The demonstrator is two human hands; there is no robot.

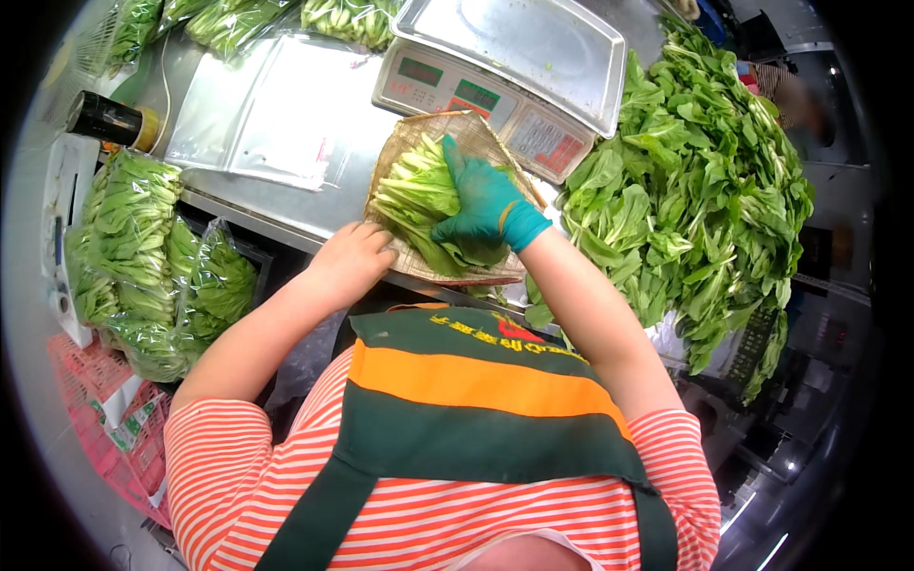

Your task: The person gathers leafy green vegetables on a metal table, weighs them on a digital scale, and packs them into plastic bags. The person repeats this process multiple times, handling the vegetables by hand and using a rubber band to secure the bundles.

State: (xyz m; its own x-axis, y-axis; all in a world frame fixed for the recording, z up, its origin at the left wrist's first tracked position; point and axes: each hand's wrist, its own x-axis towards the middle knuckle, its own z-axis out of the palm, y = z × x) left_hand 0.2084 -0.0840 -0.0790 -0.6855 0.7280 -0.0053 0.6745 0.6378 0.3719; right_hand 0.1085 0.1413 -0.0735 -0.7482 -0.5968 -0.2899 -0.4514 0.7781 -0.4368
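A bunch of leafy greens (416, 190) with pale stalks lies in a shallow woven basket (486, 133), stalks toward the left and leaves toward the right. My right hand (481, 205), in a teal glove, is closed over the bunch from the right, its thumb and fingers apart around the greens. Bare, my left hand (352, 262) has its fingers curled at the basket's near left edge; the fingertips are partly hidden. The basket sits on the metal table, right in front of the weighing scale (447, 90).
Loose greens (685, 181) are heaped on the right. Clear plastic bags (290, 114) lie flat left of the scale. Bagged greens (138, 247) stand at the left, above a pink crate (81, 381). A black cylinder (109, 121) lies near the table's left end.
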